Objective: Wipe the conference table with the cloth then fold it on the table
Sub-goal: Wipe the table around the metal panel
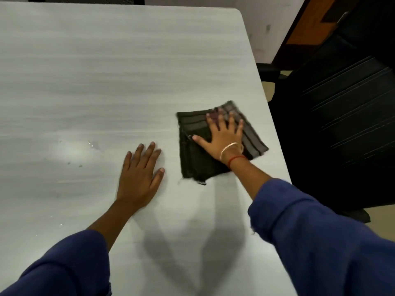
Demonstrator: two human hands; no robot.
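A dark striped cloth (194,159), folded into a rough square, lies flat on the pale grey conference table (106,71) near its right edge. My right hand (222,137) presses on the cloth with fingers spread and straight; a bangle and a red thread circle its wrist. To the left of the cloth my left hand (140,176) rests palm down on the bare tabletop, fingers straight, not touching the fabric.
A black office chair (342,116) stands close against the table's right edge. Small crumbs and specks (74,163) dot the tabletop left of my left hand. The table's rounded far right corner (237,11) shows at the top.
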